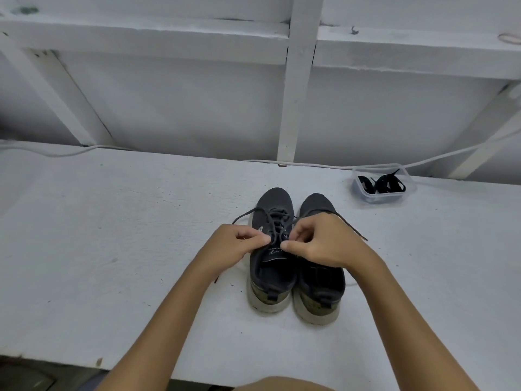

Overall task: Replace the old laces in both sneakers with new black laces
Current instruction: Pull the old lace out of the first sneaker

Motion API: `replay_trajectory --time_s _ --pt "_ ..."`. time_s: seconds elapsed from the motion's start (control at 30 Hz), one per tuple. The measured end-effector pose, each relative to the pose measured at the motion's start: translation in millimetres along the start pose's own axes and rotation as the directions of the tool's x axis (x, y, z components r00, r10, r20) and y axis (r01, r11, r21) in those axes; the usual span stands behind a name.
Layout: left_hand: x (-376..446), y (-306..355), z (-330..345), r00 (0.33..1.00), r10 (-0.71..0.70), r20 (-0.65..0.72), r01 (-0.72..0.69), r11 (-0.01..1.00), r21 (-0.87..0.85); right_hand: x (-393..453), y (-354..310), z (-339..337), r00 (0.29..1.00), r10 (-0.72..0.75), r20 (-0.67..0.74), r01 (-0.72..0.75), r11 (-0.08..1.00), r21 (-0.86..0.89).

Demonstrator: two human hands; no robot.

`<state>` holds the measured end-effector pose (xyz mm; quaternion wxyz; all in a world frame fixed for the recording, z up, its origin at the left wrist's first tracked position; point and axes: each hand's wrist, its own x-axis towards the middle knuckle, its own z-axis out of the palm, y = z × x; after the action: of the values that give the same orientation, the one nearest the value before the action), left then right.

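Two dark grey sneakers with pale soles stand side by side on the white table, toes pointing away: the left sneaker (pixel 272 266) and the right sneaker (pixel 321 280). The left sneaker's old dark lace (pixel 275 218) is loose, its ends trailing to both sides. My left hand (pixel 235 244) pinches the lace at the left side of the tongue. My right hand (pixel 318 241) pinches it at the right side and covers part of the right sneaker. New black laces (pixel 380 183) lie bundled in a clear plastic tub (pixel 355 190) at the back right.
The white table (pixel 112 235) runs wide to the left and right of the shoes. A white cable (pixel 324 165) lies along its back edge under a white wooden frame (pixel 296 94). My knee (pixel 282 385) shows below the front edge.
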<state>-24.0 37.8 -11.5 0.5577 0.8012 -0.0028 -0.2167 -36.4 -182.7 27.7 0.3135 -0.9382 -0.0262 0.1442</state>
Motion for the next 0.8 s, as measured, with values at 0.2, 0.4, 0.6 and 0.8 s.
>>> replay_trajectory --time_s 0.2,0.4,0.6,0.8 --pt "9 -1 -3 1.0 -0.002 0.003 0.002 0.999 0.039 -3 -4 7 0.999 0.02 -0.036 -0.023 0.997 -0.077" --pt "17 -2 -11 0.993 0.057 -0.102 -0.064 0.995 -0.071 5 -25 29 0.961 -0.029 -0.276 0.008 0.997 -0.076" --pt "25 -8 -16 0.983 0.043 -0.181 -0.062 0.993 -0.102 11 -41 62 0.914 0.112 -0.389 -0.04 0.981 0.187" --pt "25 -13 -17 0.981 0.023 -0.194 -0.048 0.991 -0.125 1 -50 93 0.852 0.281 -0.441 -0.034 0.871 0.49"
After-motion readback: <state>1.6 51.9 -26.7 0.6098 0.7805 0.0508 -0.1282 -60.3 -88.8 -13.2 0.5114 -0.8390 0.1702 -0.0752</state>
